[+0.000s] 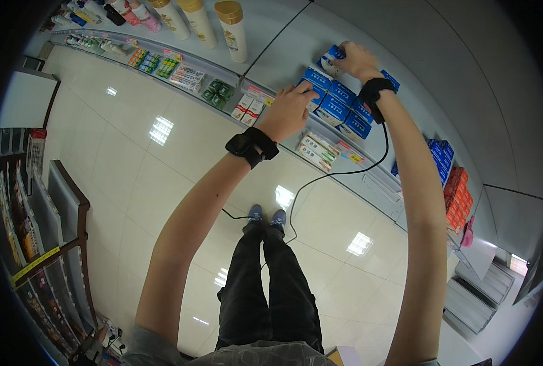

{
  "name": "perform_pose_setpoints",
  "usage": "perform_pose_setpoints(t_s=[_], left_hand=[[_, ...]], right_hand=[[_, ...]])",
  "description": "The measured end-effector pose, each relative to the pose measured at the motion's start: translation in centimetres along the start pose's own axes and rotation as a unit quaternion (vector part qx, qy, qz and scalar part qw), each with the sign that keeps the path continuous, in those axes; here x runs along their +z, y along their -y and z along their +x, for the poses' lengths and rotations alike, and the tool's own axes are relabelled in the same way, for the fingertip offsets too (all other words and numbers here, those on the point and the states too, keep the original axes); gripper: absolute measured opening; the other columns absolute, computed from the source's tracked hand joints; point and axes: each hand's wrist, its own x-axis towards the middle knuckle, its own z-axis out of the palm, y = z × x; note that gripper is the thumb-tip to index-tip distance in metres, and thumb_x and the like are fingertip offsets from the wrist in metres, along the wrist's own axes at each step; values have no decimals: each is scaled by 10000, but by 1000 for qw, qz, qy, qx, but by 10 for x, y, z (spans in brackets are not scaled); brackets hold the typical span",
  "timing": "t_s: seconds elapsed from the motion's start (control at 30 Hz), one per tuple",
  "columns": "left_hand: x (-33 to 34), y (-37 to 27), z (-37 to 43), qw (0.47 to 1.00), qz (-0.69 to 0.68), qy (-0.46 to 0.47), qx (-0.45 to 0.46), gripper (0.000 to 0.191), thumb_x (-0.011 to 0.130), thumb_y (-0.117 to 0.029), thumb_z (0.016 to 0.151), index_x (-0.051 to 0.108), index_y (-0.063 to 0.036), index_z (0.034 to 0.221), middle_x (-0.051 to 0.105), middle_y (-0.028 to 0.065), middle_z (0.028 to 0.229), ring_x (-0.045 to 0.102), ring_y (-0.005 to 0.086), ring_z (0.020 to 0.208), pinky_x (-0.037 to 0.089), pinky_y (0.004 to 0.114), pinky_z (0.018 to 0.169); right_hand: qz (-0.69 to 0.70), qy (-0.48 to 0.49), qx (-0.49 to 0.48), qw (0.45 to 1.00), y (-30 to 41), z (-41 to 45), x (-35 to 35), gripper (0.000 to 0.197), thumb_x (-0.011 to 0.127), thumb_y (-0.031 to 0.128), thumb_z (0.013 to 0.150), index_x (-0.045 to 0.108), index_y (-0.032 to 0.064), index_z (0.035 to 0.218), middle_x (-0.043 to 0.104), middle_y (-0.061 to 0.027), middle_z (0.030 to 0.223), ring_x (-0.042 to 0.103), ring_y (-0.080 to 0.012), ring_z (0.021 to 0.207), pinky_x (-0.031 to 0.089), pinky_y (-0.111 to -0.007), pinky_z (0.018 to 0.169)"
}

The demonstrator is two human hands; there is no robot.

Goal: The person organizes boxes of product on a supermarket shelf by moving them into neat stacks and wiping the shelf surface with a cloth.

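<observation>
My right hand [357, 60] grips a small blue and white box [331, 59] at the back of a store shelf, behind a cluster of similar boxes. The fingers of my left hand [290, 110] rest on the front left of that cluster of blue boxes [332, 110]. Another blue box [390, 81] stands near my right wrist, partly hidden by it. Both wrists wear black straps, and a black cable hangs from the right one.
White bottles with gold caps [233, 36] stand left on the same shelf. Small cartons [317, 152] lie on the lower shelf. Further right are stacked blue boxes [441, 158] and red boxes [457, 201]. The cable [344, 173] runs down towards my feet.
</observation>
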Motion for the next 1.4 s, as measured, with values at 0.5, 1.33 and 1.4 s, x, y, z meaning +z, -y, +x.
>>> perform_pose_setpoints(t_s=[0.5, 1.33, 1.4], left_hand=[[-3, -4, 1, 999, 15, 48, -9, 478, 526, 59, 742, 546, -65, 1203, 440, 112, 1306, 496, 362, 1081, 386, 478, 972], [-2, -3, 2, 999, -13, 48, -5, 510, 509, 56, 725, 541, -63, 1220, 424, 121, 1333, 483, 368, 1111, 356, 497, 988], [-5, -4, 1, 997, -8, 69, -25, 513, 507, 57, 723, 540, -65, 1220, 417, 117, 1342, 477, 365, 1123, 351, 495, 996]], right_hand=[[166, 78, -82, 980, -25, 23, 42, 499, 658, 343, 805, 605, 36, 1195, 612, -197, 1173, 581, -327, 1097, 448, -373, 942], [101, -62, 69, 991, -152, 18, 23, 406, 593, 310, 838, 607, 49, 1149, 598, -186, 1179, 583, -337, 1068, 447, -385, 923], [69, -70, 87, 991, -172, 1, 13, 400, 600, 291, 834, 607, 37, 1142, 599, -189, 1172, 589, -332, 1053, 452, -381, 913]])
